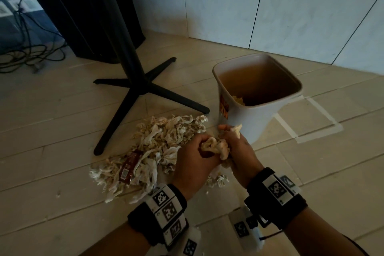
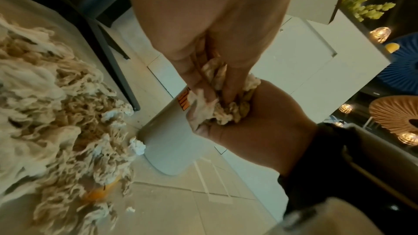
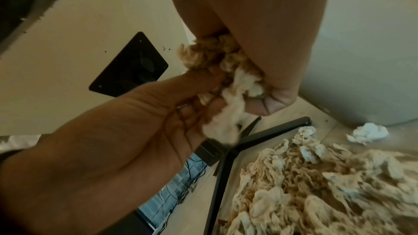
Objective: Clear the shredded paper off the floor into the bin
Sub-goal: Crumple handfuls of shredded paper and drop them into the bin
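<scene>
A heap of cream shredded paper [image 1: 166, 137] lies on the tiled floor beside the white bin [image 1: 251, 124]. The bin stands upright and open, with a little shredded paper [image 1: 239, 100] at its bottom. My left hand [image 1: 197, 154] and right hand [image 1: 234, 141] are pressed together just above the floor, close to the bin's near wall. Both grip one clump of shredded paper [image 1: 214, 146] between them. In the left wrist view my left hand's fingers [image 2: 194, 71] dig into the clump [image 2: 226, 112]. In the right wrist view the clump [image 3: 228, 71] bulges from under my right hand [image 3: 271, 96].
A black table pedestal with a cross-shaped foot [image 1: 145, 87] stands just behind the heap. A brown wrapper [image 1: 128, 164] lies in the heap's left part. A crumpled white paper ball [image 3: 366, 134] sits by the bin. Cables [image 1: 31, 54] trail at far left. Tiled walls close the corner behind.
</scene>
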{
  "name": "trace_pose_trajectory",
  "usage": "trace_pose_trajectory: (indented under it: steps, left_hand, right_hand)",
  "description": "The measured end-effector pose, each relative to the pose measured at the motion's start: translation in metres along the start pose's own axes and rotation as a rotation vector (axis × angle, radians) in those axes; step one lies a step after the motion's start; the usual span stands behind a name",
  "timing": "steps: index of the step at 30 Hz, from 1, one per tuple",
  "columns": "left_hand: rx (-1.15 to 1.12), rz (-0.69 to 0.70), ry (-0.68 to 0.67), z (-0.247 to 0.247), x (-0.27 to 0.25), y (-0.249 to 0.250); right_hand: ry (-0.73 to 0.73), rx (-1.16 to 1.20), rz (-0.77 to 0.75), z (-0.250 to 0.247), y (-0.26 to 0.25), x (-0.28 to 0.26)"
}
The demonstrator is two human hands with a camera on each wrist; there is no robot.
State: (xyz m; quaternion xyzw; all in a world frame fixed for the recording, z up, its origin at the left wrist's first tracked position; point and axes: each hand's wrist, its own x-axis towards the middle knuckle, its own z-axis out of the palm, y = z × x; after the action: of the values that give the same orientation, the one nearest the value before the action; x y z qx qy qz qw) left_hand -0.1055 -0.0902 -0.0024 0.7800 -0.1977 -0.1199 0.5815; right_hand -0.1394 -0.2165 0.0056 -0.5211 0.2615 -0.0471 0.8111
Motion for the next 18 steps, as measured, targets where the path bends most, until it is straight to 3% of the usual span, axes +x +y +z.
trace_pose_trajectory:
  steps: [5,11,18]
  left_hand:
    - [0.188,0.097,-0.004,-0.006,0.009,0.007]
    - [0.003,0.144,-0.152,-0.011,0.009,0.017]
    - [0.013,0.082,-0.026,-0.045,0.031,0.007]
  right_hand:
    - [-0.172,-0.101,-0.049,0.0,0.007,-0.01]
    - [-0.038,-0.19,-0.13,-0.01,-0.009,-0.004]
    - [0.019,-0.299,-0.265,-0.019,-0.057,-0.013]
